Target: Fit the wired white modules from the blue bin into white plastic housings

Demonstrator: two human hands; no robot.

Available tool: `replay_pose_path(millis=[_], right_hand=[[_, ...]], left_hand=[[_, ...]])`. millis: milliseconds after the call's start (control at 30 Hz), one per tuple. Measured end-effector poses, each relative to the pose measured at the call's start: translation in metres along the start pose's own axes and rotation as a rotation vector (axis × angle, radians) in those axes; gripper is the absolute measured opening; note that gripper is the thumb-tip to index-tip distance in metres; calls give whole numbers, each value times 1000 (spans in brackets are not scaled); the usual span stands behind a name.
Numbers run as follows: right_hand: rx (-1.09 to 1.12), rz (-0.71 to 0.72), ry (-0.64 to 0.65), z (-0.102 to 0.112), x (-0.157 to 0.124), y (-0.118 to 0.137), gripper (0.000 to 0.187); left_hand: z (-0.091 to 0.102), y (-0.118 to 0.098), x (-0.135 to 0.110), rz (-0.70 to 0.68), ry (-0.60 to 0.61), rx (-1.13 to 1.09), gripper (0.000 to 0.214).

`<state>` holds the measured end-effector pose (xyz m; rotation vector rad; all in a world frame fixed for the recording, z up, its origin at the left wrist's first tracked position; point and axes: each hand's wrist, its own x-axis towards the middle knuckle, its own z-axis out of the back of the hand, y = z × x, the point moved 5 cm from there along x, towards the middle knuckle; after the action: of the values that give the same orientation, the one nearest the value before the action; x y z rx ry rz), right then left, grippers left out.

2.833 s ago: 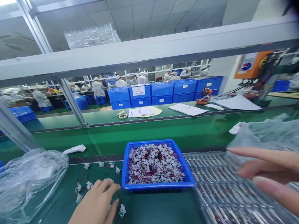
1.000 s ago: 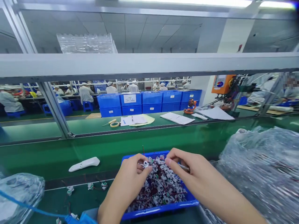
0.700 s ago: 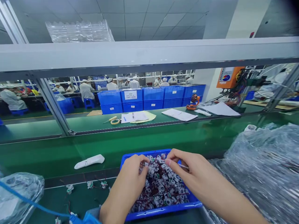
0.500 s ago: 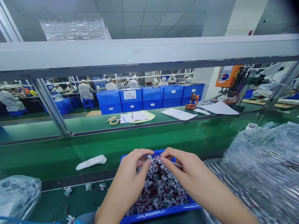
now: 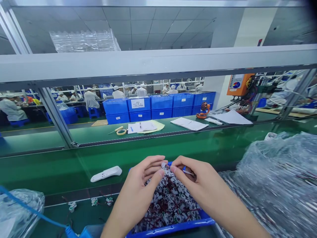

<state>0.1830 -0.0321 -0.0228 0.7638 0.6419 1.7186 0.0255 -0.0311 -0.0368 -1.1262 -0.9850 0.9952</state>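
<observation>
My left hand (image 5: pixel 137 188) and my right hand (image 5: pixel 200 185) meet above a blue plastic tray (image 5: pixel 170 227) heaped with small white wired parts (image 5: pixel 168 205) trailing red and dark leads. Fingers of my left hand pinch a white wired part (image 5: pixel 165 168) at the top of the heap. My right hand holds a thin metal tool (image 5: pixel 189 172) between its fingers, its tip near that part. The hands hide the tray's far rim. Several loose wired parts (image 5: pixel 94 201) lie on the green belt to the left of the tray.
A white plastic handheld device (image 5: pixel 106 174) lies beyond the tray. A bulging plastic bag (image 5: pixel 277 172) covers metal rods on the right; another bag (image 5: pixel 21 210) and a blue cable (image 5: pixel 32 215) sit left. Behind a metal rail, co-workers sit among blue crates (image 5: pixel 160 107).
My hands have drawn closer together over the tray, and my left fingers have closed in around a white part. The view has tilted slightly.
</observation>
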Motion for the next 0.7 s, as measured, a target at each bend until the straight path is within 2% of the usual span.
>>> replay_pose_path(millis=[167,300,467,567,700], right_hand=[[-6,42,34,-2,-2,0,28],[16,50,72,-7,-6,2,22],[58,119,126,-13,-8,8,22],[82,108,144,-13,-5,6,24],[141,104,111,-10,0,-3,22]], left_hand=[[-5,-3,1,-35,37,-16,23],[-1,-5,1,-84,4,-30,18],[6,-9,-3,-73,-42,105,14],[8,-11,-6,-57,-69,183,11],[11,-19,-8,-112,-111,233,10]])
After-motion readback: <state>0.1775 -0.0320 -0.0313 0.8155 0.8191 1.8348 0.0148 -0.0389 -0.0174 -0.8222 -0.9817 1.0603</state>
